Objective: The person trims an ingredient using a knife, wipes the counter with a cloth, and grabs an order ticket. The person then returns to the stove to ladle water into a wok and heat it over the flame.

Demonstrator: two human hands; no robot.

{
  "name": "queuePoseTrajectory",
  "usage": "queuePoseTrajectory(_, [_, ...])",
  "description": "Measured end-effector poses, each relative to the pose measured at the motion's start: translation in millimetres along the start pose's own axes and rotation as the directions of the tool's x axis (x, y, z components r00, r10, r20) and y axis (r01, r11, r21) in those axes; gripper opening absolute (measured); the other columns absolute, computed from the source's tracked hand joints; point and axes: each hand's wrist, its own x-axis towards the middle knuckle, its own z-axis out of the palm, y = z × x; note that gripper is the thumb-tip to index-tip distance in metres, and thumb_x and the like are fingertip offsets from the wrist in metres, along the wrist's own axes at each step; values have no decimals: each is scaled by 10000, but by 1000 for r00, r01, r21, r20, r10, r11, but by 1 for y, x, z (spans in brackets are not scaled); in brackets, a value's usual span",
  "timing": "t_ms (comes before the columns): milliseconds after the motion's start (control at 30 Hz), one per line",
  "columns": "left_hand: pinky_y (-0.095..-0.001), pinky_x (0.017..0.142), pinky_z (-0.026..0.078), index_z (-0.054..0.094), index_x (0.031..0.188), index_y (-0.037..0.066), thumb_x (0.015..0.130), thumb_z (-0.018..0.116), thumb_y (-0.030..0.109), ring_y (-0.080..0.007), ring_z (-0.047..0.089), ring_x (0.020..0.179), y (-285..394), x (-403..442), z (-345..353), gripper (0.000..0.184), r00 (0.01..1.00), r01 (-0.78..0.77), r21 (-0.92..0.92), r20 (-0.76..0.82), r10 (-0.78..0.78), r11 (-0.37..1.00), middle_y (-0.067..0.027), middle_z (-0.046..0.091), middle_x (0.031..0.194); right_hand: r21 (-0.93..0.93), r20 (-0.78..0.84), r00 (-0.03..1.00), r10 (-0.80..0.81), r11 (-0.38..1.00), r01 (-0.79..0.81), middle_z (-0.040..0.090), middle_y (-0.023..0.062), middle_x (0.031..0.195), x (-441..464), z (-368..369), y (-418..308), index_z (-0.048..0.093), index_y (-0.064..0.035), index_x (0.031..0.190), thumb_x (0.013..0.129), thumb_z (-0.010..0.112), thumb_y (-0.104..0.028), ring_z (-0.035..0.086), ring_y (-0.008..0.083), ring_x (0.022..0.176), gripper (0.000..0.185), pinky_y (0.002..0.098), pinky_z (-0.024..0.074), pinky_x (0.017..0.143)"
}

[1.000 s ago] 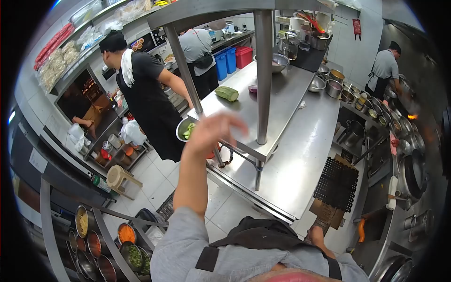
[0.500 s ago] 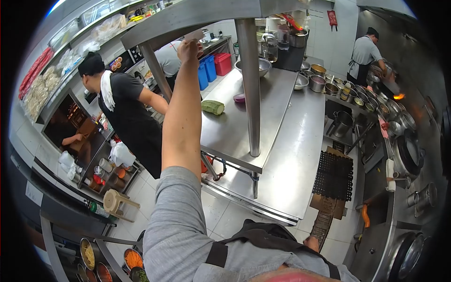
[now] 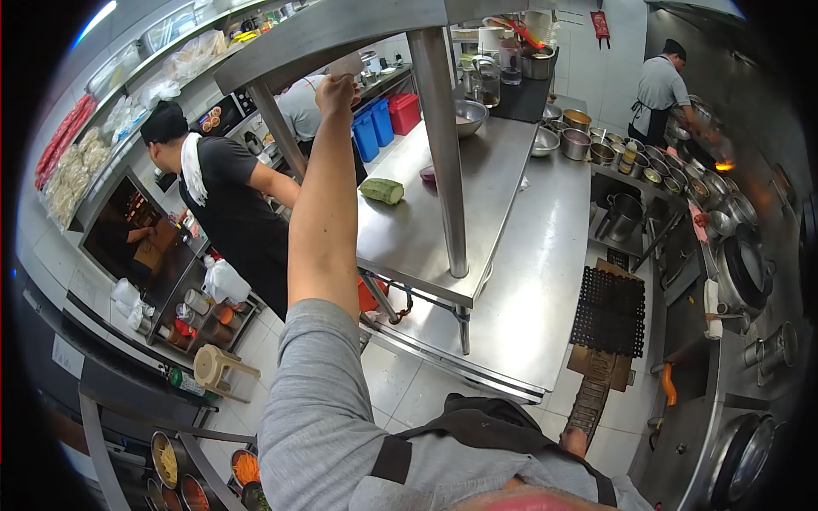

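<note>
Pale slip (image 3: pixel 347 65): a small flat piece, perhaps paper, beneath the edge of the overhead shelf (image 3: pixel 341 38) and just above the left hand; that spot probably keeps it in sight and off the worktop.
Left hand (image 3: pixel 338 92): raised to the slip, its fingers curled together; whether they grip the slip or only touch it, I cannot tell.
Left arm (image 3: pixel 322 204): stretched forward and up, nearly straight, wrist slightly bent, likely because the shelf edge is high.
Right hand (image 3: pixel 573 440): low by the wearer's right side, partly cut off by clothing; nothing shows in it, and I cannot tell how its fingers are set.
Shelf posts: the right post (image 3: pixel 440 162) rises from the table's upper tier (image 3: pixel 409 247), presumably bearing the shelf.
Vegetables: a green gourd-like piece (image 3: pixel 382 191) lies on that tier near the forearm; a purple onion (image 3: pixel 428 174) sits partly behind the right post.
Metal bowl (image 3: pixel 469 119): at the tier's far end.
Stove side: a co-worker (image 3: pixel 661 89) stands by a flame, the pots (image 3: pixel 576 143) grouped nearby, seemingly for easy reach.
</note>
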Motion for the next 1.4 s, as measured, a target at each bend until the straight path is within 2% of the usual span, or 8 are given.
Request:
queuePoseTrajectory(67, [-268,568,514,592,907,39,815,569,129,-144,618,678,-1,0,0,130,1000,-2,0,7,2,1000,-56,606,795,23,-26,998,-57,998,58,634,207,792,18,14,-8,666,-7,789,702,604,-151,618,354,781,179,414,489,734])
queuePoseTrajectory(133, [-268,571,514,595,915,44,820,567,132,-144,618,678,-1,-1,-1,133,1000,-2,-1,10,2,1000,-55,606,794,193,61,997,-42,981,29,637,201,795,42,30,-10,665,-9,785,700,604,-146,619,352,776,173,408,489,734])
queuePoseTrajectory(367, [-271,580,519,604,917,49,826,560,137,-144,620,686,-6,0,-1,135,999,-23,8,38,23,1000,-56,611,801,143,70,997,-45,989,34,636,204,797,33,15,-19,664,-5,783,684,602,-135,621,353,779,175,406,490,732])
queuePoseTrajectory(533, [-274,588,522,604,920,45,820,561,130,-142,622,690,-6,1,-2,138,999,-23,-5,44,23,1000,-55,613,802,-31,27,1000,-13,999,14,634,211,783,5,-6,-10,675,0,763,661,579,-83,623,352,767,162,412,489,735])
queuePoseTrajectory(667, [-276,594,523,606,921,46,818,559,123,-141,620,686,-5,1,-2,137,999,-7,-12,50,7,1000,-51,613,805,-7,-3,1000,22,1000,-22,634,209,789,6,7,12,678,-4,745,663,574,-81,624,345,776,153,408,487,745])
queuePoseTrajectory(833, [-275,600,522,606,914,49,818,554,115,-140,620,686,-5,-1,-2,127,999,-9,-20,51,10,1000,-49,612,803,4,9,999,53,999,-53,639,197,826,-8,-8,-8,677,-19,795,672,582,-97,618,348,812,174,405,480,764])
queuePoseTrajectory(1233, [-273,594,524,587,918,48,813,549,98,-142,616,684,-5,-3,-2,123,997,-14,-58,69,18,998,-50,602,787,68,18,1000,-20,998,19,635,208,811,9,0,-9,666,-1,780,671,594,-114,617,351,796,173,409,482,754])
queuePoseTrajectory(1400, [-274,602,526,585,906,44,810,545,91,-149,619,690,-4,-4,-2,114,998,-5,-67,67,10,998,-56,603,789,57,19,1000,25,998,-26,636,203,809,0,-4,-10,665,4,776,663,596,-94,619,346,798,164,405,485,758])
